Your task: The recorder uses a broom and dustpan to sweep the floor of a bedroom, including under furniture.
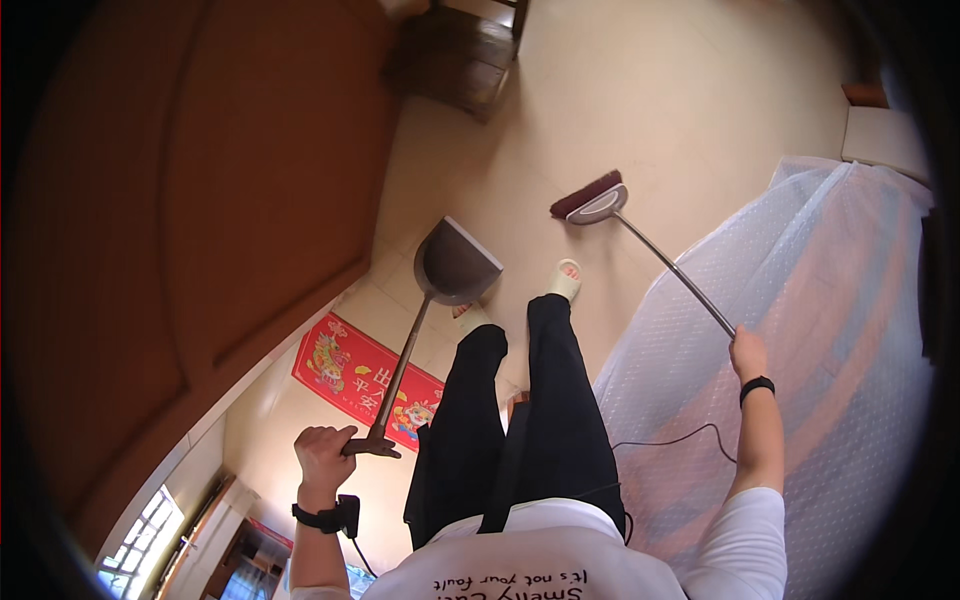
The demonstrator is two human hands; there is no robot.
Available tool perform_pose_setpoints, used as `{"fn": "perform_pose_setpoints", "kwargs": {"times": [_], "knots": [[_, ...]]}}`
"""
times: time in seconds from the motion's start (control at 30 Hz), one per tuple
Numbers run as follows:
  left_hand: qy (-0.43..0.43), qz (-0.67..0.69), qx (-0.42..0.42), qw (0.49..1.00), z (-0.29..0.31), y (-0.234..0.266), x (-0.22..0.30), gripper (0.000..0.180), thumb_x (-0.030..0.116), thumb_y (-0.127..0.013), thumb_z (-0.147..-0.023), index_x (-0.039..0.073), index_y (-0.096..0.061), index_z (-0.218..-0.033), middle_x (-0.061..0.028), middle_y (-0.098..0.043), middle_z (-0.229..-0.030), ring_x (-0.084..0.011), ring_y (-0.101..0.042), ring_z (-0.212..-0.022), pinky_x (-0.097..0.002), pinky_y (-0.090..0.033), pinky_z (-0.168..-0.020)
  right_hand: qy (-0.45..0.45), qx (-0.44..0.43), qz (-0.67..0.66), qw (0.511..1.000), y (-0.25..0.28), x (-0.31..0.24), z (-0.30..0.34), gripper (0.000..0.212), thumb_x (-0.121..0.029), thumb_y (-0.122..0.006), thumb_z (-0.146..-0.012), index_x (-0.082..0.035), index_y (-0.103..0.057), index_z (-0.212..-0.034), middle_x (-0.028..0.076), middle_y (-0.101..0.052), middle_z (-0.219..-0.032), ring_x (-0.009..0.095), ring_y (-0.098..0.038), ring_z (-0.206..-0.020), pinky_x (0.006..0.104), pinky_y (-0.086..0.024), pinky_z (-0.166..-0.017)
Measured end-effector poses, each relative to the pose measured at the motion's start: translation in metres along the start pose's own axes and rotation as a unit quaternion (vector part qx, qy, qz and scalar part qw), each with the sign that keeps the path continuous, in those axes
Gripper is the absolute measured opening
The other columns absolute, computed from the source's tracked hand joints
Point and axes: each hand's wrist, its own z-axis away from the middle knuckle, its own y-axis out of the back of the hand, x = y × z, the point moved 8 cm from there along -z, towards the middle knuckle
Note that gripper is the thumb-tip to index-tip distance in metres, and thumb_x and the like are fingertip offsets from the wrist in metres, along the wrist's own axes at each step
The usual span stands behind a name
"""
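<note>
On the pale tiled floor (640, 110) ahead of my slippers, my left hand (325, 452) grips the dustpan (455, 265) handle, my right hand (748, 352) grips the broom (592, 200) pole. A wrapped mattress (800, 330) crowds my right; a wooden door (200, 200) stands left.

**Around the Sweeping Spot**

A large brown wooden door (190, 200) fills the left side. A red poster (365, 380) with cartoon figures hangs beside it. A bed under translucent bubble wrap (800, 350) lies at right. Dark wooden furniture (455, 55) stands on the beige tiled floor (680, 110).
</note>
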Motion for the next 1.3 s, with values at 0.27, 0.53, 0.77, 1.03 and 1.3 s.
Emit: {"fn": "perform_pose_setpoints", "kwargs": {"times": [0.27,0.53,0.77,1.03,1.3], "knots": [[-0.095,-0.065,-0.059,0.992,-0.074,-0.015,0.098,0.024,0.003,-0.058,-0.048,0.012,-0.061,-0.070,-0.0028,-0.046,-0.050,-0.0201,-0.049,-0.051,-0.0312,-0.038,-0.050,-0.036,0.062,-0.296,0.953,-0.061,0.101,-0.006,0.030,-0.020,-0.056,-0.073,0.001,-0.054,-0.095,0.023,-0.056,-0.086,0.037,-0.053,-0.084,0.0401,-0.042,-0.073],[-0.164,-0.084,-0.042,0.982,-0.135,-0.030,0.174,0.022,0.005,-0.060,-0.049,0.011,-0.060,-0.070,-0.0030,-0.047,-0.053,-0.0201,-0.048,-0.051,-0.0317,-0.037,-0.049,-0.142,0.011,-0.397,0.906,0.014,0.068,-0.167,0.023,-0.012,-0.046,-0.074,0.008,-0.052,-0.084,0.024,-0.056,-0.069,0.036,-0.057,-0.055,0.0405,-0.045,-0.046],[-0.208,-0.108,-0.051,0.971,-0.171,-0.032,0.185,0.022,0.007,-0.061,-0.048,0.012,-0.059,-0.069,-0.0025,-0.045,-0.052,-0.0196,-0.048,-0.051,-0.0308,-0.037,-0.050,-0.161,-0.071,-0.416,0.892,-0.085,0.015,-0.113,0.017,-0.001,-0.037,-0.074,0.011,-0.047,-0.080,0.024,-0.054,-0.060,0.034,-0.055,-0.044,0.0419,-0.041,-0.033],[-0.208,-0.094,-0.055,0.972,-0.199,-0.024,0.161,0.021,0.001,-0.060,-0.045,0.010,-0.059,-0.064,-0.0039,-0.048,-0.053,-0.0211,-0.050,-0.053,-0.0314,-0.037,-0.051,-0.182,-0.246,-0.678,0.668,-0.128,-0.045,0.054,0.010,-0.008,-0.047,-0.077,-0.007,-0.044,-0.087,0.003,-0.042,-0.050,0.013,-0.037,-0.031,0.0278,-0.028,-0.025],[-0.190,-0.146,-0.069,0.968,-0.218,-0.019,0.141,0.013,0.003,-0.062,-0.049,0.009,-0.056,-0.059,-0.0050,-0.050,-0.055,-0.0233,-0.050,-0.057,-0.0329,-0.038,-0.055,-0.046,-0.015,-0.435,0.899,-0.070,-0.049,-0.040,0.024,-0.015,-0.045,-0.076,0.001,-0.046,-0.093,0.027,-0.054,-0.081,0.040,-0.052,-0.082,0.0443,-0.042,-0.071]]}}
